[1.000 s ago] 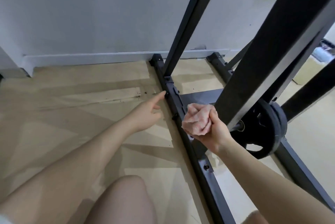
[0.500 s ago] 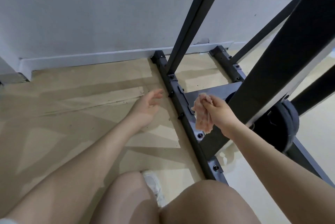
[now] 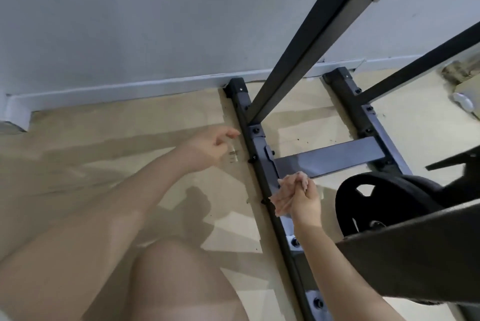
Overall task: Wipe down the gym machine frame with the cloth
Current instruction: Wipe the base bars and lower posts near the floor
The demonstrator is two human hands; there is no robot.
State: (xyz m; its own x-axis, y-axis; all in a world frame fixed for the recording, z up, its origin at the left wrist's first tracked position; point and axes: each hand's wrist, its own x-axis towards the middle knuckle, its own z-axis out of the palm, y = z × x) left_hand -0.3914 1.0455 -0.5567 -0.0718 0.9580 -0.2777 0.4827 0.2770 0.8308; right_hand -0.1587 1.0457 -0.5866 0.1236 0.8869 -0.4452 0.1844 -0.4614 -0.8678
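Pink-beige cloth [image 3: 287, 194] bunched small, pinched in the curled fingers [image 3: 301, 191] of the right hand [image 3: 305, 205], pressed against the dark steel base rail [image 3: 259, 149] just below its joint with the cross bar [image 3: 330, 158].

Far left: pale wooden floor [image 3: 104, 144], grey wall and skirting behind. Left hand [image 3: 207, 148] low over the floor just beside the rail, holding nothing, fingers loosely curled, forefinger tip near the rail's edge but apart from it.

Centre: rail lying flat on the floor, long axis running from the wall end toward the viewer, slanting slightly rightward. Slanted upright [image 3: 311, 43] rising from it.

Right: weight plate [image 3: 363, 206] standing on edge near the hand.

For a clean pass, probably best to open the wad flatter, wrap it over the rail's top and side, then draw along the length rather than across, slowing around bolt heads and the bracket corner, knuckles kept off the plate.
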